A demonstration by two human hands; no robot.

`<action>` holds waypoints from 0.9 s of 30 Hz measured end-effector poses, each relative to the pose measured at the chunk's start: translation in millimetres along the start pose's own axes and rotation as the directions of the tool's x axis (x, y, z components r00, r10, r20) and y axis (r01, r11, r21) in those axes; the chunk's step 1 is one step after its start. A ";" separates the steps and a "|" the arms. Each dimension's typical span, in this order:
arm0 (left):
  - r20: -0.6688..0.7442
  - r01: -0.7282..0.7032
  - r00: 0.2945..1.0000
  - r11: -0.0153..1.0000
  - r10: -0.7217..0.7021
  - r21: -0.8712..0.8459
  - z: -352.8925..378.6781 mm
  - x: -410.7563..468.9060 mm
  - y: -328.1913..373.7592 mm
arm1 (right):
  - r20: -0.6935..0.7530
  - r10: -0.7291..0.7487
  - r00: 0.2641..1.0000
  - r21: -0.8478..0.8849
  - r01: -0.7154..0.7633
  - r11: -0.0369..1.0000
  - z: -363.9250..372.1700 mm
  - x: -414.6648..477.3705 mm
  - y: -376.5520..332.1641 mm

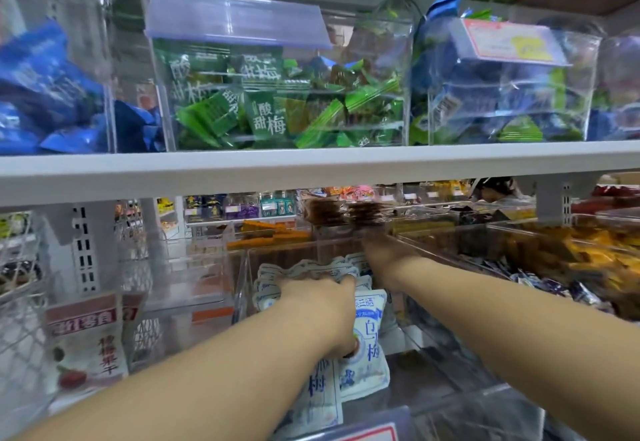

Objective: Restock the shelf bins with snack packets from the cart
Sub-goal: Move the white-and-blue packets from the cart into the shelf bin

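Observation:
White-and-blue snack packets (367,336) lie in a clear acrylic bin (241,288) on the lower shelf. My left hand (322,305) reaches into this bin, its fingers curled over a fanned bunch of the same packets (298,272) at the back of the pile. Past it, my right hand (382,253) stretches deeper along the bin's right wall, under the upper shelf. Its fingers are blurred and partly hidden, so their grip is unclear. No cart is in view.
The white upper shelf edge (311,167) hangs just above both hands. It carries clear bins of green packets (277,105) and blue packets (52,94). A bin of orange snacks (571,253) sits to the right, and a white packet with red fruit (86,347) to the left.

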State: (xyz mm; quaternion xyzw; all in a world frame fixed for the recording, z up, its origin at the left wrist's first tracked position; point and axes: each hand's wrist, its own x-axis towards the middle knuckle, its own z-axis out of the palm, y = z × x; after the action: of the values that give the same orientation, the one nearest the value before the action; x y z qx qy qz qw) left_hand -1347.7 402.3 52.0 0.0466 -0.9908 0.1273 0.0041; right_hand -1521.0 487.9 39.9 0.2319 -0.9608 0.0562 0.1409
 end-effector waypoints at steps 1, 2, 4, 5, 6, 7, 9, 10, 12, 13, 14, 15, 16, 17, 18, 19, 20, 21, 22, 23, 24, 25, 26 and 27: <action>0.000 0.002 1.000 1.000 -0.002 0.001 0.0 0.2 0.1 | 0.009 -0.008 1.000 -0.010 0.008 1.000 -2.8 -2.3 -0.8; -0.001 0.003 1.000 1.000 -0.003 0.000 0.1 0.7 0.2 | 0.010 -0.015 1.000 -0.009 0.015 1.000 -5.4 -3.7 -0.6; -0.003 0.004 1.000 1.000 -0.004 -0.008 0.6 1.5 -0.1 | 0.021 -0.006 1.000 -0.012 0.006 1.000 -14.1 -10.1 -1.1; -0.007 0.004 1.000 1.000 -0.004 -0.014 0.5 1.9 -0.4 | 0.023 -0.012 1.000 -0.028 0.012 1.000 -18.1 -13.9 -1.6; -0.010 0.005 1.000 1.000 -0.005 -0.020 0.5 2.0 -0.6 | 0.017 -0.018 1.000 -0.035 0.019 0.999 -21.2 -17.2 -1.1; -0.012 0.006 1.000 1.000 -0.006 -0.020 0.0 1.6 -0.6 | 0.023 -0.021 1.000 -0.043 0.022 0.999 -24.2 -19.9 -0.9; -0.021 0.010 1.000 1.000 -0.010 0.003 -1.4 -1.6 -0.4 | 0.045 -0.036 0.998 -0.060 0.039 0.997 -30.3 -28.2 -0.2; -0.032 0.014 0.999 1.000 -0.013 0.024 -2.6 -4.2 0.1 | 0.048 -0.054 0.997 -0.070 0.057 0.996 -33.1 -34.9 1.2; -0.070 0.018 0.997 0.998 -0.014 0.059 -6.4 -11.7 1.6 | 0.024 -0.116 0.993 -0.074 0.117 0.990 -39.2 -52.6 4.2; -0.089 0.019 0.996 0.998 -0.014 0.064 -9.4 -16.7 2.7 | -0.004 -0.147 0.989 -0.066 0.146 0.987 -42.3 -62.6 6.8; -0.105 0.019 0.994 0.998 -0.012 0.063 -13.3 -22.3 3.7 | -0.033 -0.169 0.985 -0.051 0.167 0.985 -46.4 -74.0 9.5; -0.123 0.018 0.992 0.998 -0.011 0.055 -17.9 -28.3 4.2 | -0.062 -0.179 0.982 -0.026 0.177 0.984 -50.5 -84.3 12.2; -0.150 0.015 0.989 0.999 -0.008 0.045 -22.9 -34.3 4.4 | -0.097 -0.183 0.978 0.005 0.184 0.983 -55.6 -96.2 14.5; -0.186 0.011 0.983 0.999 -0.005 0.032 -28.2 -41.0 5.0 | -0.127 -0.184 0.975 0.036 0.190 0.981 -60.9 -108.2 17.2; -0.228 0.005 0.974 1.000 0.000 0.017 -33.4 -48.2 6.3 | -0.154 -0.194 0.969 0.064 0.206 0.976 -67.2 -121.9 19.9; -0.274 -0.009 0.962 1.000 0.010 0.004 -38.3 -56.8 9.4 | -0.180 -0.207 0.962 0.091 0.226 0.970 -73.2 -136.5 23.5; -0.320 -0.030 0.947 1.000 0.026 -0.009 -42.7 -66.0 14.3 | -0.205 -0.217 0.954 0.115 0.244 0.963 -79.2 -152.5 27.3; -0.366 -0.059 0.930 0.998 0.046 -0.025 -46.4 -76.0 20.8 | -0.233 -0.225 0.946 0.129 0.259 0.957 -84.3 -168.6 32.0; -0.408 -0.094 0.910 0.995 0.068 -0.044 -49.4 -86.9 29.5 | -0.261 -0.229 0.938 0.140 0.271 0.952 -88.6 -186.3 37.4; -0.446 -0.133 0.890 0.989 0.090 -0.066 -50.9 -98.1 39.8 | -0.280 -0.221 0.934 0.151 0.271 0.951 -90.7 -204.2 44.2; -0.482 -0.173 0.869 0.981 0.111 -0.086 -51.0 -108.8 50.9 | -0.288 -0.211 0.934 0.167 0.266 0.949 -92.2 -222.4 51.5; -0.510 -0.216 0.850 0.971 0.135 -0.102 -49.2 -119.0 63.1 | -0.288 -0.200 0.937 0.182 0.258 0.949 -92.2 -240.9 59.7; -0.528 -0.259 0.833 0.960 0.165 -0.107 -45.2 -128.0 76.0 | -0.286 -0.193 0.939 0.189 0.253 0.949 -91.0 -260.2 68.4; -0.541 -0.300 0.817 0.948 0.199 -0.105 -40.1 -136.3 89.9 | -0.278 -0.186 0.942 0.187 0.243 0.952 -88.5 -278.7 78.1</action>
State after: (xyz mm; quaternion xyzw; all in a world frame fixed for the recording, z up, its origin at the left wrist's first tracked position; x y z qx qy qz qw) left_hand -1220.6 511.5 65.4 -0.1212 -0.9567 0.0419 0.2613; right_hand -1297.8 692.2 38.3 0.3407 -0.8911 0.1756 0.2431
